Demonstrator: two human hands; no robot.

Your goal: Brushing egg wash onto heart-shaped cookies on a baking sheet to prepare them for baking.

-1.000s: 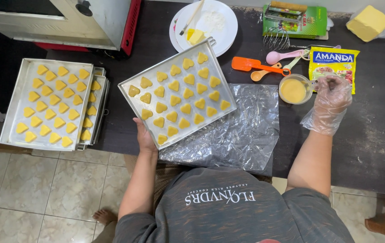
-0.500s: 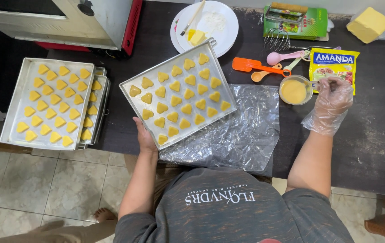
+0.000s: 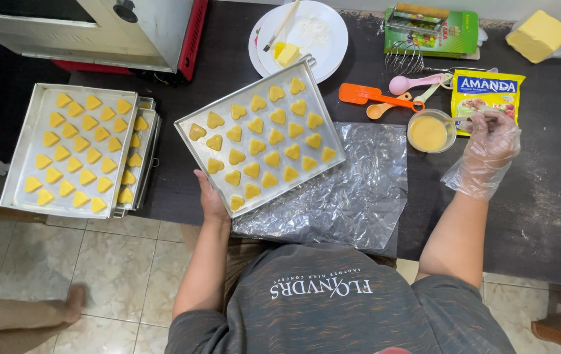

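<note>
a home kitchen: oven (image 3: 97,29), trays of heart cookies (image 3: 261,141), whisk (image 3: 404,59), tiled floor (image 3: 97,275).

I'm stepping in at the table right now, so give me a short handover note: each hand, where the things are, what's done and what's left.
Left hand: bare, holds the near edge of the tilted tray of heart-shaped cookies.
Right hand: in a clear plastic glove, fingers at the small bowl of yellow wash, holding what looks like a thin brush handle; the tip is hard to make out.
A stack of filled trays sits at far left, and a plastic sheet lies under the held tray.
Done: cookies are shaped and laid in rows.
Left: I cannot tell which cookies have been brushed.
</note>
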